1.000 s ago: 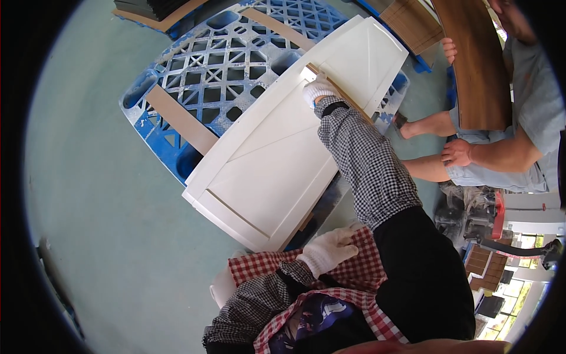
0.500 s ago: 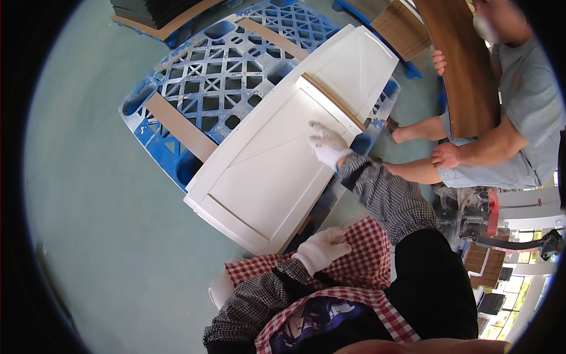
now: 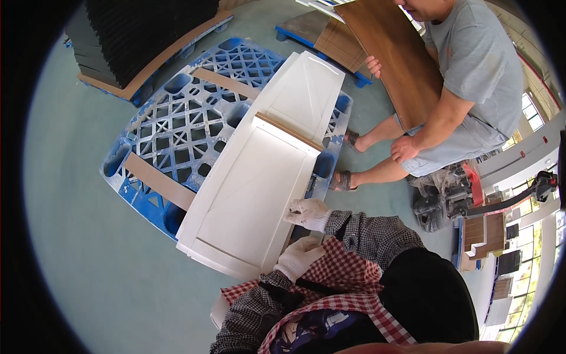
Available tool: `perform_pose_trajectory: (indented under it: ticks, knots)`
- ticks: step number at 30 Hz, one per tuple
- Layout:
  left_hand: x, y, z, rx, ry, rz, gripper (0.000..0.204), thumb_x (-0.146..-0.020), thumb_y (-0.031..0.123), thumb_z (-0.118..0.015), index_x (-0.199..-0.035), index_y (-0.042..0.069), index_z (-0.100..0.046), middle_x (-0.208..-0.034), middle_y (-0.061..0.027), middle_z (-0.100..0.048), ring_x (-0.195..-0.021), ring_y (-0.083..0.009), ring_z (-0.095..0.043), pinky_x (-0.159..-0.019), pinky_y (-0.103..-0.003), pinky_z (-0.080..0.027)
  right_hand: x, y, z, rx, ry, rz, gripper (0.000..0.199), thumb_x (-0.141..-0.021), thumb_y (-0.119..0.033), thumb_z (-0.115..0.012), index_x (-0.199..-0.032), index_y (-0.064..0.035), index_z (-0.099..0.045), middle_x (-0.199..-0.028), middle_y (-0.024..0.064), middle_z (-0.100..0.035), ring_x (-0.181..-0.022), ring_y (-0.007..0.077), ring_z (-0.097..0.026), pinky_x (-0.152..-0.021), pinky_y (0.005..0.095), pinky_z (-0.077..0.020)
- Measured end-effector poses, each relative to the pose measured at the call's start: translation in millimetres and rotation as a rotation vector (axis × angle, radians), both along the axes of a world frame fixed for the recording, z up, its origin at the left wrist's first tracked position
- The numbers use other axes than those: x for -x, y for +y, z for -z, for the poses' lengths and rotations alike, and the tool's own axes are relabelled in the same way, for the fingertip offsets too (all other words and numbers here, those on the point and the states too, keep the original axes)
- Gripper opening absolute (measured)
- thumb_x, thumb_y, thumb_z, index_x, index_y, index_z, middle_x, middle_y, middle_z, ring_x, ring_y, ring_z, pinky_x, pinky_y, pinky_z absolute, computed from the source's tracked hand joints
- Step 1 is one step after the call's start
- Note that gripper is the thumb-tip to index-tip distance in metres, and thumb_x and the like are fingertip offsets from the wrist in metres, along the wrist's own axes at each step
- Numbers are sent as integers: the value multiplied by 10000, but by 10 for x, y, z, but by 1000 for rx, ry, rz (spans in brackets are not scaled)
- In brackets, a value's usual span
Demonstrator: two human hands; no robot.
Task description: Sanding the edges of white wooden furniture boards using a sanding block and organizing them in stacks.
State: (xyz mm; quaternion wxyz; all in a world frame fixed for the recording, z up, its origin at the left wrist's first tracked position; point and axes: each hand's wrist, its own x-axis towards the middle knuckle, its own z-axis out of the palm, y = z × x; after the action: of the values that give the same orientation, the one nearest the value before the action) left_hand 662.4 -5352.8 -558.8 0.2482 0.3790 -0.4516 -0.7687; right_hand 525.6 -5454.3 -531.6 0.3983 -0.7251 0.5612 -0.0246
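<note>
A long white panel (image 3: 244, 200) with raised frame strips lies on the blue plastic pallet (image 3: 132, 192). Across its middle stands a narrow crosspiece (image 3: 289, 131) with a brown edge. My right hand (image 3: 308, 213), in a white knitted glove, hovers by the panel's near right edge with its fingers bent together. Just below it is my left hand (image 3: 300, 258), gloved the same way, its fingers curled in front of my red checked apron (image 3: 354, 262). Whatever either hand may hold is too small or hidden to make out.
Beyond the pallet, to the right, a co-worker holds a brown wooden board (image 3: 392, 59) upright. Two cardboard strips (image 3: 159, 182) lie across the pallet. A stack of black sheets (image 3: 147, 41) stands at the far left, and brown panels (image 3: 342, 47) sit on another pallet.
My right hand has come back from over the panel's middle toward my left hand. The view has shifted, showing more at the top. The co-worker still holds the board.
</note>
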Motion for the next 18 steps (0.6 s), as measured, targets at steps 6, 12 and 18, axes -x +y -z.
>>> perform_pose_trajectory:
  ticks: [6, 12, 18]
  knots:
    - [-5, 17, 129, -16, 21, -35, 478, -853, 208, -691, -1239, -39, -555, -1157, -120, -648, -1072, -177, -589, -962, -272, -441, 22, -61, -92, -14, 118, -12, 511, -873, -453, -647, -1133, -14, -631, -1077, 168, -685, -1001, 273, -660, -884, 319, -512]
    - [-61, 29, 58, -50, 8, -59, 505, -859, 199, -699, -1255, -65, -531, -1176, -142, -634, -1088, -187, -584, -972, -277, -439, 11, -75, -14, 71, 203, -39, 548, -869, -504, -624, -1081, 1, -652, -1028, 181, -687, -952, 287, -669, -852, 338, -523]
    - [-7, 32, 200, -31, 13, -68, 504, -863, 192, -679, -1254, -83, -520, -1170, -150, -632, -1081, -187, -587, -967, -276, -443, 89, -103, 249, 98, 98, -15, 522, -864, -485, -633, -1036, 6, -667, -989, 183, -688, -921, 292, -670, -827, 339, -522]
